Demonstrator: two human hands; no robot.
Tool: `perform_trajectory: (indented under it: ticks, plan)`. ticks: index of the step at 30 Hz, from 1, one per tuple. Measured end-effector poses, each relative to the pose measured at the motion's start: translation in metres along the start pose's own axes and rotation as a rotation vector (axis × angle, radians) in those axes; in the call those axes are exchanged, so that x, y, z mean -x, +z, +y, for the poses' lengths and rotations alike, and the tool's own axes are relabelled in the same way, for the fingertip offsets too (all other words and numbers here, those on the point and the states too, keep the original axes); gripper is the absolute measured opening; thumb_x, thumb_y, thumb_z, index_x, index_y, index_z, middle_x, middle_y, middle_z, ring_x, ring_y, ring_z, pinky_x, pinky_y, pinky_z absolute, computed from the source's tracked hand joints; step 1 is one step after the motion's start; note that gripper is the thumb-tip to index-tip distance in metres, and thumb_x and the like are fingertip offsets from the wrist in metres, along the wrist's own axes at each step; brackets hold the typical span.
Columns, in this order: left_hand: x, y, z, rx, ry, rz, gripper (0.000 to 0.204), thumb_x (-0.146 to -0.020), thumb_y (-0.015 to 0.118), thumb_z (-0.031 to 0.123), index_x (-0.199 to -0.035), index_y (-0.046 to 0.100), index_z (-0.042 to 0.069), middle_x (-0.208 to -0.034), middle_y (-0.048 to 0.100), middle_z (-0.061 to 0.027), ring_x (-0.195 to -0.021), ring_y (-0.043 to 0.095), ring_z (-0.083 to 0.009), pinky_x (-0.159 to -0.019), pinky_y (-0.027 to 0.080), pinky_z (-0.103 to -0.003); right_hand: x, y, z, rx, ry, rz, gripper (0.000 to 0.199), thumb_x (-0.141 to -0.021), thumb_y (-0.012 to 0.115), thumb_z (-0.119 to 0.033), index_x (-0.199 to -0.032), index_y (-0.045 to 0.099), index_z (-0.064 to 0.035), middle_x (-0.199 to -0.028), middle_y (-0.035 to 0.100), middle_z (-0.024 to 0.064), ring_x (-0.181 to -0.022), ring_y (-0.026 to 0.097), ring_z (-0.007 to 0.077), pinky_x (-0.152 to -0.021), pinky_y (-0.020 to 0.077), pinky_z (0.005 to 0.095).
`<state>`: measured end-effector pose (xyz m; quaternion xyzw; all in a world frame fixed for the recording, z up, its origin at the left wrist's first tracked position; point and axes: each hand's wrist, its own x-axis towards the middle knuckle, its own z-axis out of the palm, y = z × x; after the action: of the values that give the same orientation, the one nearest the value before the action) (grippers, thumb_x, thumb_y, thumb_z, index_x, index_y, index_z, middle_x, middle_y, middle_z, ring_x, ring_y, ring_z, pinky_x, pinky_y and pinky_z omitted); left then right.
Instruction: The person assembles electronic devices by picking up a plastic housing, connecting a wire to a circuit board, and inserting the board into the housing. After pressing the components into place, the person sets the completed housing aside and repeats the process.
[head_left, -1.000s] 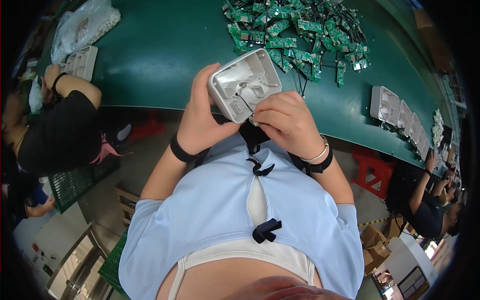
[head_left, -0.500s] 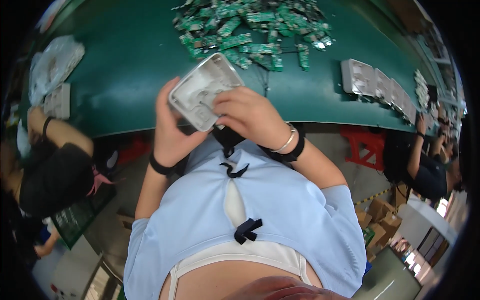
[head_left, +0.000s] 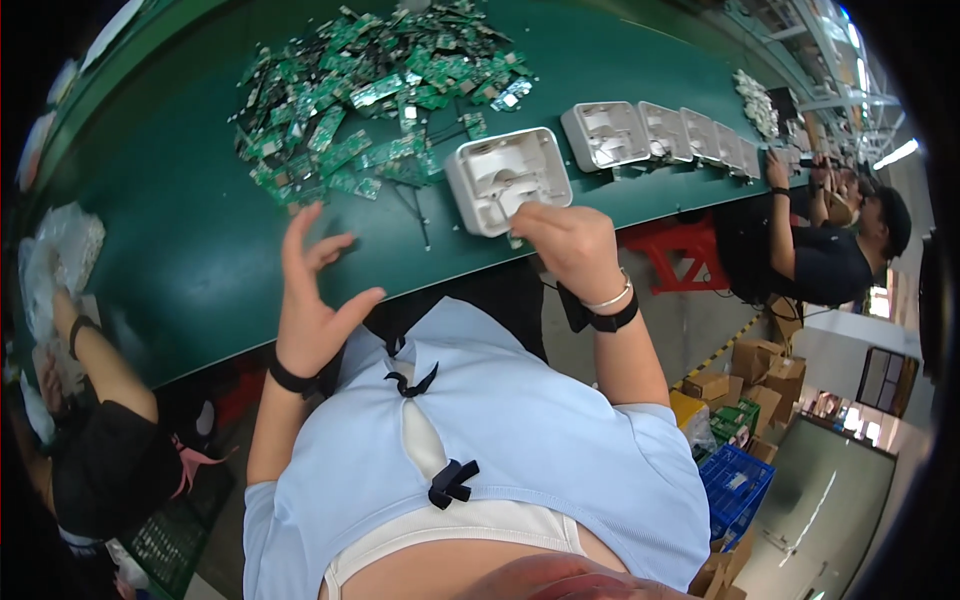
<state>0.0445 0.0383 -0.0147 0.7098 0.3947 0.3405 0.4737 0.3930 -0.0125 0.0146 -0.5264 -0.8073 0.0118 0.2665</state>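
Note:
My right hand [head_left: 572,243] pinches the near edge of a white plastic housing [head_left: 478,193], an open shallow shell with moulded compartments. The shell's hollow side faces up, over the green table [head_left: 190,270]. A small part shows below the pinching fingers, too little of it to name. Off to the left, my left hand [head_left: 318,300] is empty, its fingers spread and thumb stretched out. Beyond it lies a heap of green circuit boards [head_left: 375,95] with dark wires. A thin dark cable [head_left: 418,218] lies between the heap and the shell.
A row of similar white housings [head_left: 606,137] runs along the table to the right. Farther along are small white parts [head_left: 755,100]. Clear plastic bags [head_left: 65,245] and a co-worker's arm [head_left: 105,350] are at the left. Other people sit at the right, near a red stool [head_left: 680,258].
My left hand has let go of the white housing and drawn away left. My right hand has carried the housing rightward, toward the row. The view has turned to the right.

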Motion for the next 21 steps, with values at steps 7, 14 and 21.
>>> perform_trajectory:
  ticks: [7, 14, 21]
  plan:
    - [0.017, -0.014, -0.012, -0.046, -0.103, 0.013, 0.099, -0.085, 0.081, 0.004, -0.167, 0.026, 0.007, -0.165, 0.043, -0.0173, -0.134, 0.061, -0.0285, -0.112, 0.045, -0.042, 0.007, 0.005, 0.053, 0.080, 0.083, 0.053, 0.014, -0.085, 0.078, -0.006, -0.098, 0.078, -0.0112, -0.100, 0.078, 0.0037, -0.077, 0.074, 0.0265, -0.064, 0.0577, 0.0359]
    - [0.025, -0.023, -0.011, -0.155, -0.160, -0.004, 0.085, -0.086, 0.079, 0.003, -0.161, 0.039, 0.005, -0.160, 0.050, -0.0160, -0.134, 0.061, -0.0291, -0.112, 0.045, -0.041, 0.016, -0.003, 0.063, 0.128, 0.136, 0.009, 0.012, -0.085, 0.079, -0.007, -0.097, 0.077, -0.0103, -0.101, 0.078, 0.0042, -0.078, 0.075, 0.0278, -0.065, 0.0581, 0.0380]
    - [0.026, -0.037, -0.003, -0.203, -0.128, 0.039, 0.077, -0.087, 0.083, 0.010, -0.155, 0.047, 0.002, -0.153, 0.054, -0.0161, -0.134, 0.062, -0.0303, -0.113, 0.047, -0.043, 0.036, -0.021, 0.094, 0.169, 0.236, -0.063, 0.011, -0.091, 0.074, -0.005, -0.102, 0.076, -0.0066, -0.108, 0.077, 0.0121, -0.089, 0.075, 0.0366, -0.072, 0.0592, 0.0418]
